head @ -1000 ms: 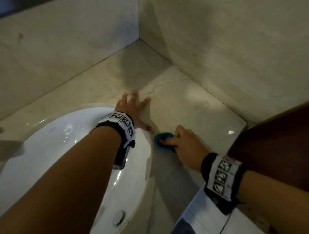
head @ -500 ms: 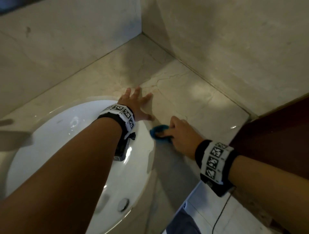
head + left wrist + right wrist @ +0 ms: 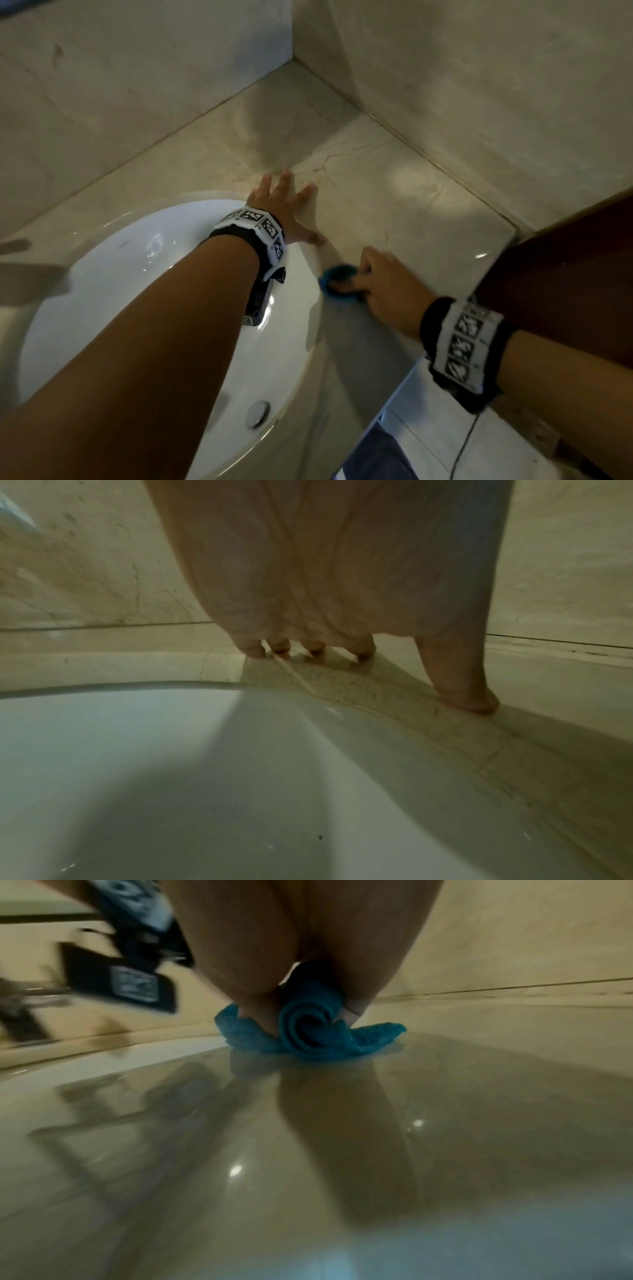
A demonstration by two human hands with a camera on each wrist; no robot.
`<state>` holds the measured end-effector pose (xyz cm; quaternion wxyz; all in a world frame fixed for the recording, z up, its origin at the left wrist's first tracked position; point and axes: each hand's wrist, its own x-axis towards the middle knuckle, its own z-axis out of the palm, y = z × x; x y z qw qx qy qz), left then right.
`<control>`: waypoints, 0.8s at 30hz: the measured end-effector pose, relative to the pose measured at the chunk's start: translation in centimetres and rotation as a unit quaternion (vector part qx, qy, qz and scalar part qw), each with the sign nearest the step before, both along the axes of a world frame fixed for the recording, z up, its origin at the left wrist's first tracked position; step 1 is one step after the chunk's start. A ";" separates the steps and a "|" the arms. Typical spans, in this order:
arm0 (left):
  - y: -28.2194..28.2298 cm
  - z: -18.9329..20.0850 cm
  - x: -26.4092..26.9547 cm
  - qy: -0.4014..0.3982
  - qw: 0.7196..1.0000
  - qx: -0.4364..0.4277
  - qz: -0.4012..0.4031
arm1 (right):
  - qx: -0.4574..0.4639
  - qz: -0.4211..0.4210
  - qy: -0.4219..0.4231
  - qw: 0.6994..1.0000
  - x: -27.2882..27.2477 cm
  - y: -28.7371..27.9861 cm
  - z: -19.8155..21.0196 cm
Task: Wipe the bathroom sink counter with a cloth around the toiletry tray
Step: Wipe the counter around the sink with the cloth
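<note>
The right hand (image 3: 383,284) gripped the bunched blue cloth (image 3: 337,282) with curled fingers, pressing it onto the marble surface (image 3: 404,205) just beside the white sink (image 3: 144,274) rim, while at its 11 o'clock the left hand (image 3: 284,209) lay flat, fingers spread, holding nothing.

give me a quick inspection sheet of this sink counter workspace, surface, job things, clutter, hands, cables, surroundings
surface: glossy beige marble counter, fine crack lines, light glare spots.
job's things: blue cloth bunched on the counter beside the sink rim; toiletry tray not in view.
clutter: nothing seen on the counter.
grippers: left hand flat, fingers spread on the counter at the sink edge; right hand grips the cloth against the counter.
cables: thin dark cable hanging below the right wrist.
surroundings: white sink with metal drain, marble walls meeting in a corner, dark wooden panel on the right.
</note>
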<state>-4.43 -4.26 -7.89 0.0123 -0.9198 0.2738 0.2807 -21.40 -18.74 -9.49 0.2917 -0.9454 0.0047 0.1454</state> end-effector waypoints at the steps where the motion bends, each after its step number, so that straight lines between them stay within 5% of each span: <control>1: 0.0 0.1 -0.1 -0.001 1.000 -0.002 0.000 | 0.010 0.025 0.009 1.000 -1.1 0.4 0.0; 4: 0.0 0.3 -0.1 -0.003 1.000 -0.003 0.000 | 0.024 0.039 0.013 0.999 -0.5 -0.5 0.8; 11: 0.0 0.0 0.0 0.012 1.000 0.004 0.009 | -0.052 -0.189 -0.053 0.979 5.7 -5.1 -0.5; 17: 0.0 -0.1 0.1 0.004 1.000 0.001 0.005 | -0.017 -0.023 -0.018 0.999 -1.8 0.0 0.1; 21: -0.2 -0.3 -0.1 -0.005 1.000 0.001 0.006 | 0.011 -0.047 -0.015 0.999 -1.0 -1.8 -0.5; 24: -0.3 -0.6 0.1 -0.008 1.000 -0.004 0.012 | -0.052 -0.132 -0.059 0.988 1.7 -5.7 -0.7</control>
